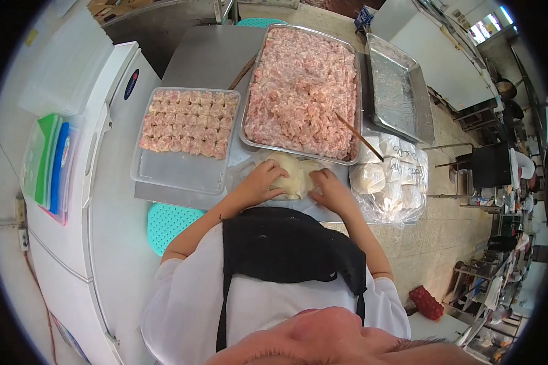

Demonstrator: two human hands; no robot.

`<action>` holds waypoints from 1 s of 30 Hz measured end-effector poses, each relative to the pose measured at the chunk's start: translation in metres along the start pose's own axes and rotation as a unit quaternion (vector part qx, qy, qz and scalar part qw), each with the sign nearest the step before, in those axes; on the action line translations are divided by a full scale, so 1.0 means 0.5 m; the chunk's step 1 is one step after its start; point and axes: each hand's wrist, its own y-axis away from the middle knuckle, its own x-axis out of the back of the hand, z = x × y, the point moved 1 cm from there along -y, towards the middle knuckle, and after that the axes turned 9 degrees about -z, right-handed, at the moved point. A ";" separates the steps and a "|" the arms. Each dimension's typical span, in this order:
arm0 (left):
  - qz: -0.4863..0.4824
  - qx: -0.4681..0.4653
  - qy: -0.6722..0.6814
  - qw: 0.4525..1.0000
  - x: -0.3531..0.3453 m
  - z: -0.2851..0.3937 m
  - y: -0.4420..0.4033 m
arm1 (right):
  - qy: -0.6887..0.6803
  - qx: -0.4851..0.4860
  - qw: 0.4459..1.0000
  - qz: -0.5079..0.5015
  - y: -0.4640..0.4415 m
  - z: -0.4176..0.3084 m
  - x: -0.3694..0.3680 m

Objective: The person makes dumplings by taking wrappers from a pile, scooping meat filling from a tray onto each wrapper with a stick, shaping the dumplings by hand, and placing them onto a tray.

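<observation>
While both forearms extend over the table, the left hand rests with curled fingers against the left side of the pale dough wrappers. The right hand is bent at their right side; whether either hand grips a wrapper cannot be told. The wrappers lie between the hands, just below the near rim of a metal tray filled with minced meat. A thin brown stick leans from the meat, its outer end over bagged white packs with handwritten marks, located right of the right hand. To the left, a translucent plastic tray carries closely set rows of meat-filled dumplings. A second metal tray, with residue on its base, stands beyond the packs. A turquoise perforated stool is positioned beside the table's near left corner, adjacent to a white freezer.
</observation>
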 end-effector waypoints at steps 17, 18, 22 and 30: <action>0.083 0.004 0.204 0.976 0.034 0.071 -0.018 | -0.367 -0.093 0.923 -0.064 -0.023 -0.044 0.034; 0.085 0.004 0.203 0.975 0.029 0.072 -0.020 | -0.425 -0.090 0.898 -0.072 -0.030 -0.048 0.021; 0.046 0.065 0.248 0.965 0.014 0.046 -0.014 | -0.538 -0.070 0.834 -0.101 -0.047 -0.065 -0.006; 0.131 0.067 0.389 0.910 0.029 -0.050 0.042 | -0.455 -0.041 0.877 -0.149 -0.040 -0.020 0.000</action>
